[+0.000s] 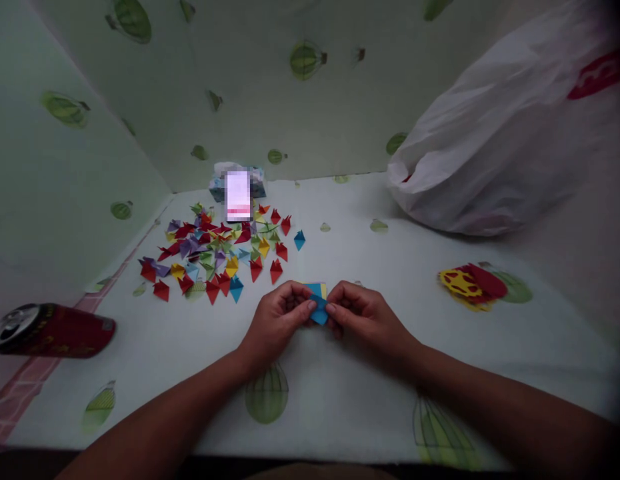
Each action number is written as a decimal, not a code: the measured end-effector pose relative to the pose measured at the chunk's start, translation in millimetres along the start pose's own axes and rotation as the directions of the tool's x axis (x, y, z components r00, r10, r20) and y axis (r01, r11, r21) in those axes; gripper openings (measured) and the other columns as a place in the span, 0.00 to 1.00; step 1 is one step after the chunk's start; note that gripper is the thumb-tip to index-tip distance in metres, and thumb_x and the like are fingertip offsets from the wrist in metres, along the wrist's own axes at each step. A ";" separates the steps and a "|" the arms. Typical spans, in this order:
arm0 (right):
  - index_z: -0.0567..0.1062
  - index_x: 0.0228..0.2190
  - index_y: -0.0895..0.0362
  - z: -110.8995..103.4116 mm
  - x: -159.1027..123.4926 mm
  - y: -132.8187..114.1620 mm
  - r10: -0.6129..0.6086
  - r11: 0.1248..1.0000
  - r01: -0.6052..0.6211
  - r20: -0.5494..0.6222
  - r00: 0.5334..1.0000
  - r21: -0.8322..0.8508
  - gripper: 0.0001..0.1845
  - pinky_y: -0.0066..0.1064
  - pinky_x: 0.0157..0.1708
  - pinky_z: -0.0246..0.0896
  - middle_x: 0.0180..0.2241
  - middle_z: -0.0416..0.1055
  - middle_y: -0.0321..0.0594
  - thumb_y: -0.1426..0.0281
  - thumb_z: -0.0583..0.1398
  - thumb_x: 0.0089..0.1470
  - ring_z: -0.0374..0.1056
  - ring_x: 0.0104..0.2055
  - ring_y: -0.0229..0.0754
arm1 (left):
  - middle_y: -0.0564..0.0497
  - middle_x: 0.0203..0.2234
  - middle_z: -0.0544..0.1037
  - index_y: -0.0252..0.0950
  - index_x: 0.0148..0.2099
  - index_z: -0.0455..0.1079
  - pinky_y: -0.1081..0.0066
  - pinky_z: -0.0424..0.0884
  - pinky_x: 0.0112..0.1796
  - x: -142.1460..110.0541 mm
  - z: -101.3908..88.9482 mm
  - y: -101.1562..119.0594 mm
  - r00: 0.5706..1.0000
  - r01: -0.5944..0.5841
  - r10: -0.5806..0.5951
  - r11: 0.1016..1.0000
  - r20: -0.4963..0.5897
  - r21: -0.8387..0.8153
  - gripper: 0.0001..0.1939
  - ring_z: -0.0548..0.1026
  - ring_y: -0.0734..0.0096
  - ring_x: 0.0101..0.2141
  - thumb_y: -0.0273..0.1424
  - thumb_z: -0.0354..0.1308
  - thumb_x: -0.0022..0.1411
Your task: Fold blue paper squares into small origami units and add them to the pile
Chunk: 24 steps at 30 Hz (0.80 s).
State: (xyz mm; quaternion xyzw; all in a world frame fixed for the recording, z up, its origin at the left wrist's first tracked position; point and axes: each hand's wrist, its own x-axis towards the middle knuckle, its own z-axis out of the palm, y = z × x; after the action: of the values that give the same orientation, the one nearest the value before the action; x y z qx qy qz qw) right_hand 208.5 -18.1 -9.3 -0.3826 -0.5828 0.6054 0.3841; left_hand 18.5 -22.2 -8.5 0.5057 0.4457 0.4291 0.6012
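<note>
My left hand [279, 313] and my right hand [363, 315] meet at the middle of the table, both pinching a small blue folded paper piece [319, 311]. A little stack of blue and yellow paper slips [317, 289] lies just behind my fingers. Farther back on the left spreads a pile of several folded paper pieces [217, 250] in red, yellow, blue, purple and green.
A red drinks can [53, 330] lies on its side at the left edge. A white plastic bag [505, 133] bulks at the back right. Red and yellow paper scraps [473, 285] lie at the right. A small box [237, 187] stands behind the pile. Balloon-patterned walls enclose the table [370, 393].
</note>
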 end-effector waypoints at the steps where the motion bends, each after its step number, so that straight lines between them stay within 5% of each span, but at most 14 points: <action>1: 0.69 0.27 0.56 -0.1 0.3 0.3 0.006 1.000 -0.006 -0.003 1.000 0.010 0.12 0.29 0.24 0.61 0.23 0.70 0.34 0.63 0.62 0.57 0.66 0.22 0.34 | 0.54 0.27 0.76 0.34 0.39 0.71 0.75 0.73 0.31 -0.1 0.2 0.5 1.000 -0.007 0.007 1.000 -0.004 -0.014 0.12 0.75 0.75 0.29 0.33 0.68 0.57; 24: 0.72 0.37 0.56 0.0 -0.1 2.0 -0.074 0.996 0.075 -0.004 0.997 0.052 0.06 0.29 0.29 0.65 0.26 0.72 0.32 0.71 0.63 0.56 0.70 0.25 0.34 | 0.54 0.26 0.79 0.34 0.36 0.73 0.73 0.77 0.34 0.2 2.2 3.5 1.000 -0.006 0.007 0.996 0.012 -0.084 0.11 0.78 0.75 0.28 0.32 0.71 0.53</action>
State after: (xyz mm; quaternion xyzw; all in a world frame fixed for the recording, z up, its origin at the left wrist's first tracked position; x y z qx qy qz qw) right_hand 208.5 -18.2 -11.3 -0.3512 -0.5802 0.6052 0.4169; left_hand 20.5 -22.1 -4.9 0.4841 0.4217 0.4464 0.6233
